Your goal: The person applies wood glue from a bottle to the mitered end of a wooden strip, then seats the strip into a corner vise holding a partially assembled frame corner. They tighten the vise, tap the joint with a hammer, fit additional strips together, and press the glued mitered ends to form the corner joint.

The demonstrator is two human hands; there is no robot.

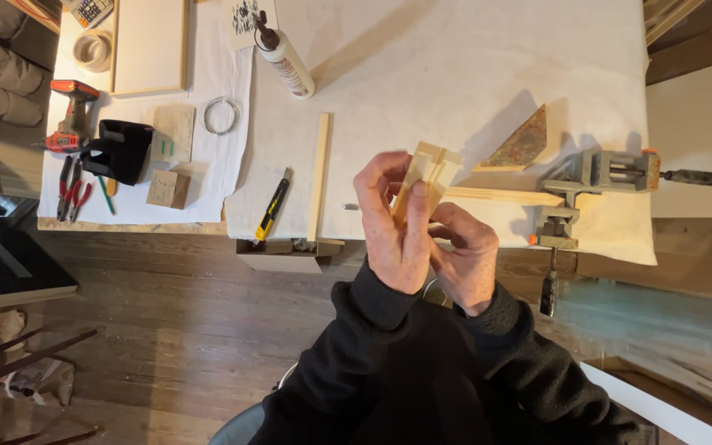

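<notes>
We see both hands raised over the near edge of the table [471,49], just left of the corner clamp [599,177], which we use as landmark. Left hand [395,222] is curled closed around 2 short pale wood strips [426,169] held face to face, thumb pressed on the near face. Right hand [465,251] sits just below and right of it, fingers bent and touching the lower end of the strips; how firmly it grips we cannot tell. The strips' long axis runs from the palms up and away, tilted slightly toward the clamp, top ends free. Left hand is nearer the strips' middle, right hand nearer the clamp. A long wood strip [508,195] lies flat from the clamp toward the hands. Left of the clamp: triangular wood block [525,144], another upright-lying strip [319,177], yellow utility knife [274,206], glue bottle [283,53], far left a drill [72,115].
</notes>
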